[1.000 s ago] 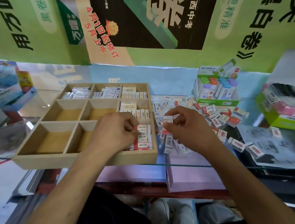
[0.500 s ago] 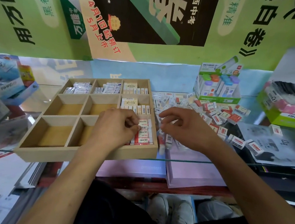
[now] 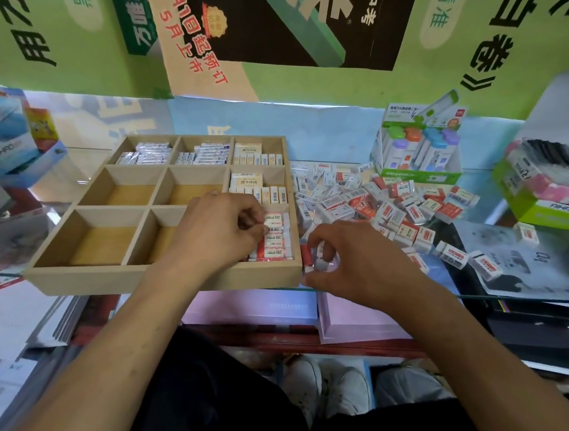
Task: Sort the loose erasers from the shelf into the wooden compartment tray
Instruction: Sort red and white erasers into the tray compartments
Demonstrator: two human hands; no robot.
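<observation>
Both hands pinch erasers: left [image 3: 220, 230] on "2B" rows [image 3: 276, 238], right [image 3: 358, 259] beside tray [image 3: 167, 282].

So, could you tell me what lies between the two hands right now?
In the head view, the tray's right wall and 2B erasers lie between the left hand and right hand.

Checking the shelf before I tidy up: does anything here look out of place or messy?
Yes. Loose erasers lie jumbled on the glass shelf right of the wooden tray, at all angles, and a few strays have spread onto a printed sheet. In the tray they sit in neat rows.
</observation>
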